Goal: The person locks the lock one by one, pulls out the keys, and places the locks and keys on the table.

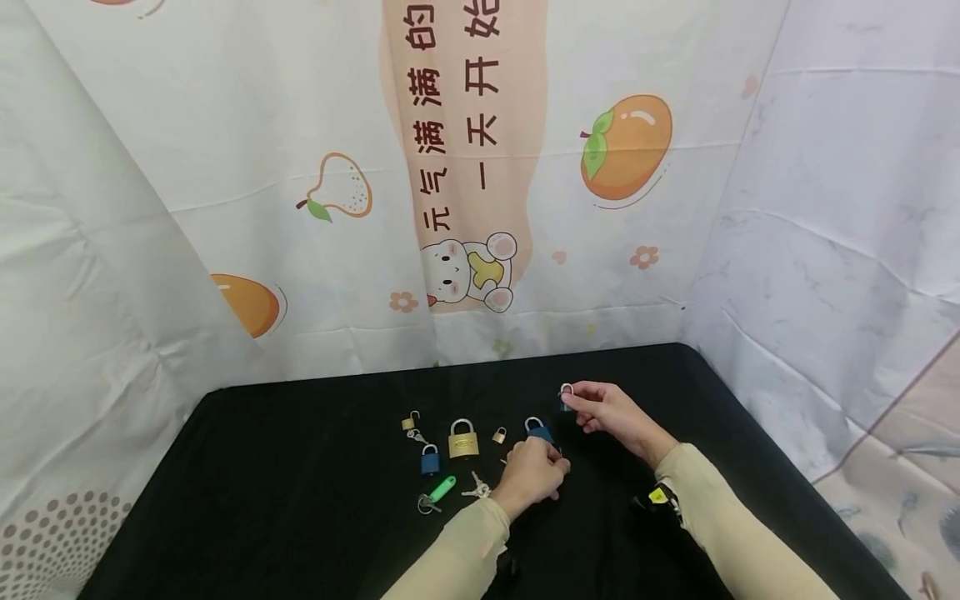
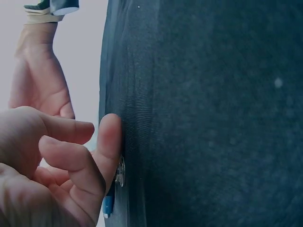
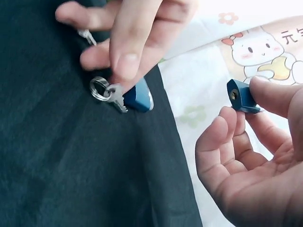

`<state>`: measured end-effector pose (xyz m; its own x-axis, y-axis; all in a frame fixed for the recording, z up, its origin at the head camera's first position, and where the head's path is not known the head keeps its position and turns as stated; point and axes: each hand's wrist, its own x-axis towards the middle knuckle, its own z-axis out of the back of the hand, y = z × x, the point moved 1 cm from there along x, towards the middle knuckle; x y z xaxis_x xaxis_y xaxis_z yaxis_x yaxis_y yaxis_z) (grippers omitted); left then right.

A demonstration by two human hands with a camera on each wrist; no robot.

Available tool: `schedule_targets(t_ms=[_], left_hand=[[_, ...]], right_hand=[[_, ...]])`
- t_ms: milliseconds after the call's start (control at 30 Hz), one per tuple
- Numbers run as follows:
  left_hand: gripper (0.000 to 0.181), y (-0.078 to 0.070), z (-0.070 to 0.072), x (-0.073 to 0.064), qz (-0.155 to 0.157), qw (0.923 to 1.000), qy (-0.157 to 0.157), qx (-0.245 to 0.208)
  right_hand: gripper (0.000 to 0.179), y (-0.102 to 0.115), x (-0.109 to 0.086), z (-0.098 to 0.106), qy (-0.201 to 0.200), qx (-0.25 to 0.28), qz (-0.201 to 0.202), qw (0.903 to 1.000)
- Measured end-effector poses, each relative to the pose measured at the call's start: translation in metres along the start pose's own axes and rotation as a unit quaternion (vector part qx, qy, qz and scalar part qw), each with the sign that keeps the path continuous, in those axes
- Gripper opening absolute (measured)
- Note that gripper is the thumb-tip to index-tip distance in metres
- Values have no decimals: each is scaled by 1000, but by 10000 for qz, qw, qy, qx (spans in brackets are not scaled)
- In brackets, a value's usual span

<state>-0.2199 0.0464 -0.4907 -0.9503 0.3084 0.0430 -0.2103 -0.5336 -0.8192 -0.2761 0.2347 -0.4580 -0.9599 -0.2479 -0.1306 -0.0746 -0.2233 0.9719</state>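
Observation:
My right hand (image 1: 611, 412) is raised over the back right of the black table and pinches a small blue padlock (image 3: 240, 96) between thumb and fingers. In the right wrist view the padlock's keyhole end shows. My left hand (image 1: 531, 471) is low over the cloth, thumb and index fingertips right at a ring of silver keys (image 3: 116, 97). I cannot tell whether they grip the keys. A larger blue padlock (image 1: 538, 429) lies just beyond the left hand, partly hidden by it. Another silver key (image 3: 86, 35) shows under the left hand's other fingers.
Left of my hands lie a large brass padlock (image 1: 463, 442), a tiny brass padlock (image 1: 499, 435), a blue padlock (image 1: 430, 461), an unlatched small brass padlock (image 1: 408, 423), loose keys (image 1: 478, 487) and keys with a green tag (image 1: 442, 489). A printed curtain (image 1: 360, 333) hangs behind the table.

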Motion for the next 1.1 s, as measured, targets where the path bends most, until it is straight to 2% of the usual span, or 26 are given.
schedule_targets(t_ms=[67,133,200,333,500,633,733,800,967,1100], left_hand=[[9,-1,2,0,-61,9999,39,-90],[13,-1,3,1,-123,9997,13,-220],[27,-1,5,3,-161,9986,-39,-493],[56,-4,5,6,-190,9919,-146,-1248],[65,-9,3,9,-261,9778,-235,-2064],[67,-11,-1,10,-188,9557,-36,-2936],[68,-13,-3,10,-160,9474,48,-3197],[68,-13,-4,10,-157,9476,29,-3191],[70,-13,-6,12,-72,9548,-85,-2971],[74,-13,-7,12,33,9568,-20,-2907]], right_hand=[[46,-3,1,1,26,-60,-32,10000],[42,-6,1,2,57,-90,-85,9999],[42,-10,2,2,114,-139,-134,9997],[42,-17,3,1,189,-232,-183,9994],[38,-24,5,-1,372,-340,-156,9986],[33,-28,5,-5,488,-390,-152,9979],[30,-29,5,-7,518,-424,-172,9976],[30,-28,5,-7,514,-465,-174,9974],[32,-27,5,-9,412,-508,-213,9976],[31,-28,4,-9,370,-517,-244,9977]])
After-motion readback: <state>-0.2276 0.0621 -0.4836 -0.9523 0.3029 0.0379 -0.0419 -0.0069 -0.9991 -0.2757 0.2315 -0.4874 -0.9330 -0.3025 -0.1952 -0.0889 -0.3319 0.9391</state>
